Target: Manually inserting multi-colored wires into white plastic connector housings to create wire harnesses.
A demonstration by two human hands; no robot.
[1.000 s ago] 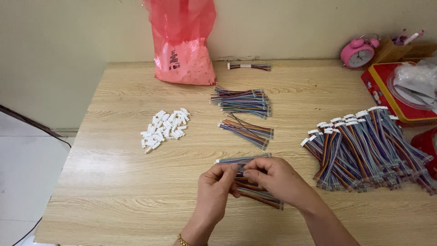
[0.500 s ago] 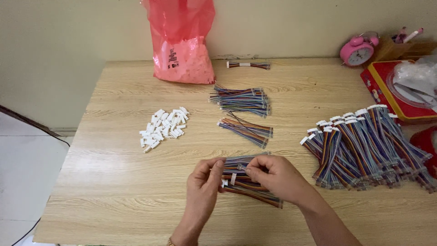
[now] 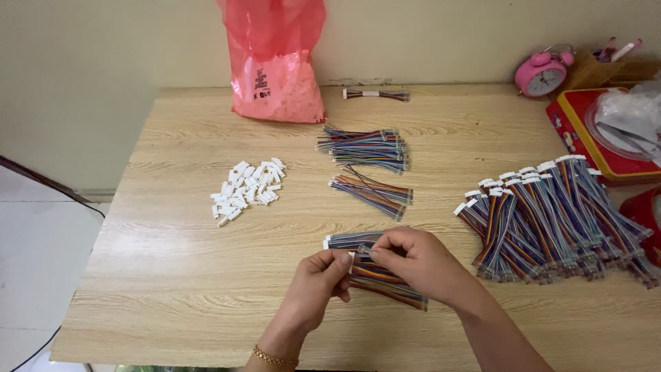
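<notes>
1. The left hand (image 3: 318, 281) and right hand (image 3: 413, 260) meet at the near middle of the wooden table (image 3: 172, 275), both pinching one multicoloured wire bundle (image 3: 385, 282).
2. A small white connector (image 3: 351, 256) seems held between their fingertips.
3. Loose white connectors (image 3: 246, 191) lie far left; finished cable bundles (image 3: 551, 217) lie right.

Pale wooden table (image 3: 172, 275) against a plain cream wall (image 3: 103, 55), white tiled floor (image 3: 34, 262) alongside.

Matt pale wood-grain table (image 3: 172, 275), glossy pink plastic bag (image 3: 275, 55), small white plastic connectors (image 3: 246, 190).
</notes>
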